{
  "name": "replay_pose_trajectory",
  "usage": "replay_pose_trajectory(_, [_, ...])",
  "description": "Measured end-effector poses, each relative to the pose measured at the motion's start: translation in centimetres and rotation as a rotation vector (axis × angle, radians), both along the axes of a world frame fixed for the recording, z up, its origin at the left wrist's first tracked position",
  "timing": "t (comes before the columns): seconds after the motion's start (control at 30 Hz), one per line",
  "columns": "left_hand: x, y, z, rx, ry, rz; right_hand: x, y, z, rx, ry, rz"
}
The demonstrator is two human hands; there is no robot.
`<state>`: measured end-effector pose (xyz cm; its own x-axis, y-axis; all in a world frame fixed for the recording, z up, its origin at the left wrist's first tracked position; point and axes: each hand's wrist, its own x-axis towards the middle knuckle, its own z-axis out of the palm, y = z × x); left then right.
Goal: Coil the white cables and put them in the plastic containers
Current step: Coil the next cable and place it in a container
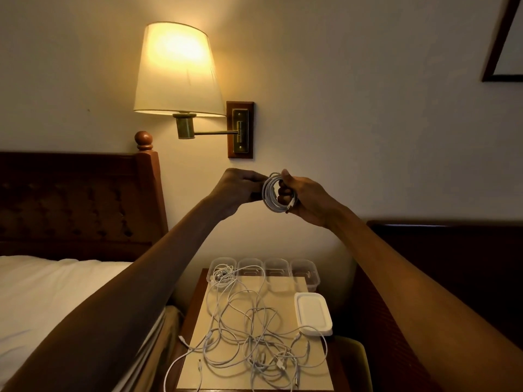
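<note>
Bedside table point(194, 312) first: the frame cuts off its near edge. On its cream mat point(283, 290) the loose cables point(249, 335) lie in one tangle, with a few ends trailing over that edge, so they cannot be counted. Just right of the tangle sits a stack of white lids point(312, 312).

Along the far edge stand four containers point(276, 268). The leftmost container point(222, 268) holds a cable whose strands seem to spill back into the tangle. The other three are too dim to read.

Raised above all this, in front of the wall, is the coil point(271, 195). The right hand point(307, 199) has its fingers curled through the loops with the thumb on top. The left hand point(237, 190) pinches the coil's left side, its fingertips hidden behind the wire.

Nothing binds the loops, so I judge they could spring apart once either hand lets go. The plug end hanging at the bottom could also snag the tangle on the way down. Farthest back, a wall lamp point(177, 69) glows.
</note>
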<state>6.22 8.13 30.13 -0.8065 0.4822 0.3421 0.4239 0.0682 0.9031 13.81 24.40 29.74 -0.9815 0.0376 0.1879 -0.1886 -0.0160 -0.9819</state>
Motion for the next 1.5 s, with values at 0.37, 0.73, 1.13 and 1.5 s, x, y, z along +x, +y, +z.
replay_pose_trajectory(0.37, [0.7,-0.6,0.9,0.085,-0.588,-0.223,-1.1,0.1,-0.8,0.193,0.042,-0.126])
replay_pose_trajectory(0.73, [0.5,-0.8,1.5,-0.091,-0.383,-0.235,-1.7,0.3,-0.6,0.221,0.130,-0.117])
replay_pose_trajectory(1.13, [1.0,-0.6,3.3,-0.254,-0.321,-0.142,-2.3,-0.7,-1.6,0.431,0.256,-0.249])
replay_pose_trajectory(1.5, [1.6,-0.1,3.2,-0.170,-0.395,-0.077,-2.9,-0.8,-2.3,0.465,0.282,-0.379])
